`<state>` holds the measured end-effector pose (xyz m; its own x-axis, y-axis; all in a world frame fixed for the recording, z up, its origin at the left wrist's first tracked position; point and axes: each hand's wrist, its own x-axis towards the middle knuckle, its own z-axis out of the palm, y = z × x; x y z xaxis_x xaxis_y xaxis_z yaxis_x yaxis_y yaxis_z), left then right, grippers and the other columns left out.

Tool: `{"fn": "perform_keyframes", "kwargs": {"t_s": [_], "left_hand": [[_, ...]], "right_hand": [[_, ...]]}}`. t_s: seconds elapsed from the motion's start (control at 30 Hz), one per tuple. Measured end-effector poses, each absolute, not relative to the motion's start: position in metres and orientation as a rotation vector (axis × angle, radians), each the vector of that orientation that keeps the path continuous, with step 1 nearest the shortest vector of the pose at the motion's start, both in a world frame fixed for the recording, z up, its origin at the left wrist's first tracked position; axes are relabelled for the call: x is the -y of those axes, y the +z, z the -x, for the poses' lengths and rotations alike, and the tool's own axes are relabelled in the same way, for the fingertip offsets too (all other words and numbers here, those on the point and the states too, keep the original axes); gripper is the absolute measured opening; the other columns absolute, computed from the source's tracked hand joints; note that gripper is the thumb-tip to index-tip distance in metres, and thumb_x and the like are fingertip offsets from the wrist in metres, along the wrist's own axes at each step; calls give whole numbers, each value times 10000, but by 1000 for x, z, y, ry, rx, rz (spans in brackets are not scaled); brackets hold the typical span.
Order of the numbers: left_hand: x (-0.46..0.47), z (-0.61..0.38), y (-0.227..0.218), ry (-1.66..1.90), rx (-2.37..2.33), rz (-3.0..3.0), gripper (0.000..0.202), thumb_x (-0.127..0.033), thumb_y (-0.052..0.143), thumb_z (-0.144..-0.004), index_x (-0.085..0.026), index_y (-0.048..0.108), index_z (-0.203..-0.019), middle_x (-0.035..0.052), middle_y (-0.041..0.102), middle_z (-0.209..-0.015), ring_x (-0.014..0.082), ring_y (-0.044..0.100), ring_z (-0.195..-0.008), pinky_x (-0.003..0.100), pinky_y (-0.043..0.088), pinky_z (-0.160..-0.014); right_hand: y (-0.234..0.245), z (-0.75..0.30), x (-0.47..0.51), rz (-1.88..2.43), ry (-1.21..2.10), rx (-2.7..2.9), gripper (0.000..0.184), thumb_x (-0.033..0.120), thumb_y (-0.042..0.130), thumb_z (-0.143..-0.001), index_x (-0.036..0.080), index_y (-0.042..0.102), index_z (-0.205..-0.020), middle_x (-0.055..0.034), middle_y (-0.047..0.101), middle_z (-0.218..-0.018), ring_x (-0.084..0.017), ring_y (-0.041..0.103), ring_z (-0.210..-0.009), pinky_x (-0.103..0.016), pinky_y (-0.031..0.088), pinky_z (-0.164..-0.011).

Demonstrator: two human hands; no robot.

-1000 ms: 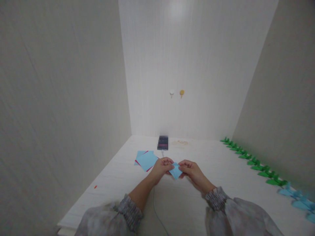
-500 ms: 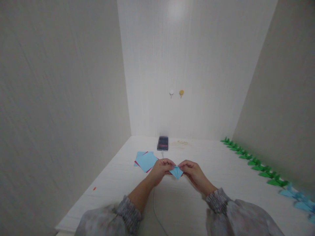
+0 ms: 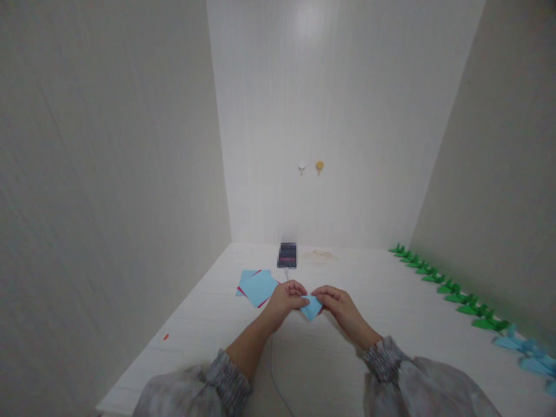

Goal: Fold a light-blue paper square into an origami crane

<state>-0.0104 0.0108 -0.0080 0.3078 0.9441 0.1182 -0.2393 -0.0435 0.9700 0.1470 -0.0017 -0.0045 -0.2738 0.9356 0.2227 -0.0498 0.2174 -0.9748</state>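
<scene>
Between my two hands is a small folded piece of light blue origami paper point(image 3: 311, 310), its point turned down towards me. My left hand point(image 3: 287, 299) pinches its left side, thumb on top and a ring on one finger. On the other side, my right hand point(image 3: 336, 302) grips the right corner between thumb and fingers. Just beyond my left hand lies a loose stack of square paper sheets point(image 3: 257, 286), light blue with red edges showing.
A phone point(image 3: 287, 255) lies at the back, with a white cable point(image 3: 275, 376) running towards me. Green folded paper pieces point(image 3: 454, 291) line the right wall, then blue ones point(image 3: 527, 350) nearer me. A small orange scrap point(image 3: 166, 336) lies left. Two hooks point(image 3: 311, 167) hang on the wall.
The paper has turned slightly in my fingers, and its upper face now looks smoother. My left thumb has moved further over it. Both hands stay in nearly the same place.
</scene>
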Motion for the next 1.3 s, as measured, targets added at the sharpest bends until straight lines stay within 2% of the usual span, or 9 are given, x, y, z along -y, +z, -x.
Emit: {"fn": "perform_keyframes", "kwargs": {"t_s": [0.17, 0.33, 0.57, 0.8, 1.03, 1.3], "left_hand": [[-13, 10, -11, 1154, -769, -1306, 339, -193, 708, -430, -128, 503, -692, -3, 564, -612, 87, 514, -534, 205, 381, -539], [-17, 10, -16, 1132, -777, -1337, 373, -182, 711, -422, -133, 479, -710, 0, 570, -630, 94, 525, -552, 211, 388, -549], [-14, 9, -13, 1104, -788, -1247, 406, -267, 688, -476, -147, 436, -770, -3, 587, -581, 110, 531, -505, 227, 392, -511], [-12, 9, -7, 1175, -808, -1264, 452, -209, 691, -464, -167, 391, -800, -35, 571, -493, 100, 507, -434, 211, 374, -481], [-11, 10, -9, 1206, -765, -1326, 426, -159, 663, -501, -182, 343, -782, -21, 601, -553, 108, 538, -505, 224, 391, -538], [-16, 12, -13, 1090, -824, -1371, 390, -183, 668, -488, -162, 386, -756, -22, 578, -556, 80, 501, -463, 187, 346, -476]], "right_hand": [[-5, -143, 2, 959, 1332, 1516, 274, 398, 569, -616, 126, 583, -642, 2, 559, -531, -95, 490, -465, -225, 394, -486], [-7, -145, 1, 963, 1287, 1516, 202, 329, 609, -583, 131, 572, -570, 21, 531, -479, -84, 461, -449, -213, 368, -483], [-9, -146, -1, 991, 1203, 1537, 162, 305, 598, -586, 143, 595, -582, 16, 547, -510, -100, 468, -491, -223, 367, -514], [-12, -145, -3, 983, 1235, 1504, 121, 271, 593, -578, 151, 608, -572, 20, 550, -487, -101, 468, -472, -226, 363, -507], [-9, -142, 0, 967, 1299, 1414, 94, 218, 570, -586, 145, 600, -535, 13, 548, -468, -100, 471, -453, -226, 378, -498], [-10, -139, 2, 966, 1334, 1422, 126, 248, 570, -593, 142, 575, -526, 19, 532, -446, -84, 462, -418, -204, 367, -445]]}}
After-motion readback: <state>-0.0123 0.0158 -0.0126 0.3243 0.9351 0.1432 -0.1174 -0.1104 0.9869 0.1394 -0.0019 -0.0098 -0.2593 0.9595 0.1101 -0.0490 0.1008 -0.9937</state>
